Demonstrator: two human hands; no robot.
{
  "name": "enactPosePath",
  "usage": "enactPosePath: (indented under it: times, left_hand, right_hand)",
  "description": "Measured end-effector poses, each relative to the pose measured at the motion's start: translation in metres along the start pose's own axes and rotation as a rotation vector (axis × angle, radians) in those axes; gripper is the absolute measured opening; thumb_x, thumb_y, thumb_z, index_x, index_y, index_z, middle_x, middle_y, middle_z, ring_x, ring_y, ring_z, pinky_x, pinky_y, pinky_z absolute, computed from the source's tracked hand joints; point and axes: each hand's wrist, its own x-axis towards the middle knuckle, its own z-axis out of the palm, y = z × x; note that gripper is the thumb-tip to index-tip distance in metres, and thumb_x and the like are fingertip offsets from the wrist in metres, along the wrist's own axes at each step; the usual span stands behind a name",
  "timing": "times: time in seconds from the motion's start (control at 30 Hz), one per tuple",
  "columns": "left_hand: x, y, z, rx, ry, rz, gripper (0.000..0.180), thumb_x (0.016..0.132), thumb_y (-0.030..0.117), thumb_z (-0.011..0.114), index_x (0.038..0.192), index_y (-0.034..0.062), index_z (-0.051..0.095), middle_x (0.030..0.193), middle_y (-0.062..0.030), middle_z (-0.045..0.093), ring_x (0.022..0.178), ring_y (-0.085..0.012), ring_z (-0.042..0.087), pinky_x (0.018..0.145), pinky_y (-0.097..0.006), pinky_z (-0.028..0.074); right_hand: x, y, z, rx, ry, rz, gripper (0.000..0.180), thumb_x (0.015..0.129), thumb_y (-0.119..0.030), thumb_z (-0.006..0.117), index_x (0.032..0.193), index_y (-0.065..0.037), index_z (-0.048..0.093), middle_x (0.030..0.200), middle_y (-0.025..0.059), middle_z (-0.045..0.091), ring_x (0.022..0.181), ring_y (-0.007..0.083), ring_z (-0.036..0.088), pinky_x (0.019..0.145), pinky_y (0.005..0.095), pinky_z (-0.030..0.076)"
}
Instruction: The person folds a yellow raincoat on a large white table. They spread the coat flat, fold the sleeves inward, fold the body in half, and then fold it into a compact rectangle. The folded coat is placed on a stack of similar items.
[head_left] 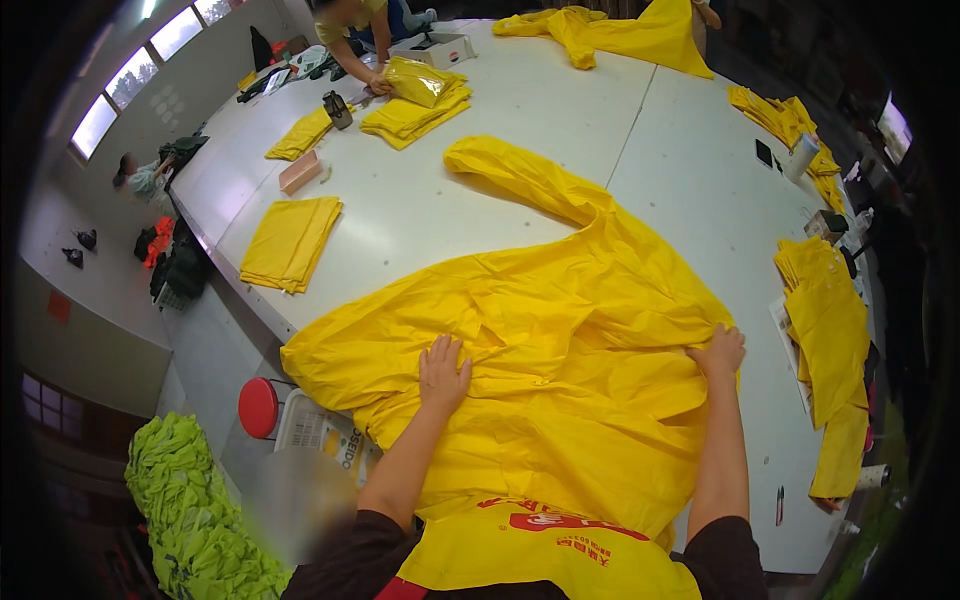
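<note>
I see my left hand (443,374) lying open, palm down, on the yellow garment (530,310), which spreads across the near part of the white table (400,205). My right hand (720,353) rests at the garment's right edge, fingers bent; I cannot tell whether they pinch the cloth. Around it, I make out a folded yellow stack (290,243) to the left, a pink box (300,174) and a dark bottle (337,110) beyond; a phone (764,153) lies to the right. A thin seam crosses the pale tabletop. Across it, a co-worker (358,42) leans over more yellow pieces (418,108). On the floor at left I see a red stool (258,408) and a lime-green heap (190,500); bright windows (136,76) line the far-left wall.
</note>
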Motion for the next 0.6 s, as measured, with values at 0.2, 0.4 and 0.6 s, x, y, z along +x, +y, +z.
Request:
enactPosePath:
  times: [0.2, 0.4, 0.6]
  left_hand:
    - [0.010, -0.003, 0.010, 0.038, -0.011, 0.031, 0.042, 0.084, 0.027, 0.055, 0.120, 0.0066, 0.051, 0.129, -0.0153, 0.047, 0.124, -0.0302, 0.039, 0.103, -0.049, 0.026]
    - [0.008, -0.008, 0.002, -0.030, -0.067, 0.081, 0.040, 0.085, 0.024, 0.053, 0.121, 0.0069, 0.050, 0.130, -0.0155, 0.046, 0.124, -0.0304, 0.039, 0.104, -0.046, 0.025]
    - [0.022, -0.005, 0.008, -0.004, -0.068, 0.116, 0.041, 0.086, 0.024, 0.052, 0.122, 0.0057, 0.049, 0.132, -0.0163, 0.044, 0.124, -0.0304, 0.038, 0.104, -0.046, 0.025]
  right_hand:
    - [0.032, 0.086, 0.066, 0.373, -0.062, -0.058, 0.038, 0.083, -0.029, 0.058, 0.111, -0.004, 0.055, 0.110, 0.0148, 0.056, 0.097, 0.0291, 0.057, 0.083, 0.0360, 0.046]
    - [0.074, 0.135, -0.035, 1.538, -0.386, -0.037, 0.025, 0.085, -0.017, 0.052, 0.105, -0.007, 0.061, 0.101, 0.0100, 0.063, 0.091, 0.0172, 0.060, 0.074, 0.0310, 0.048]
    - [0.106, 0.135, -0.010, 0.227, 0.446, 0.123, 0.034, 0.074, -0.021, 0.069, 0.102, -0.003, 0.060, 0.091, 0.0226, 0.062, 0.091, 0.0391, 0.059, 0.075, 0.0415, 0.048]
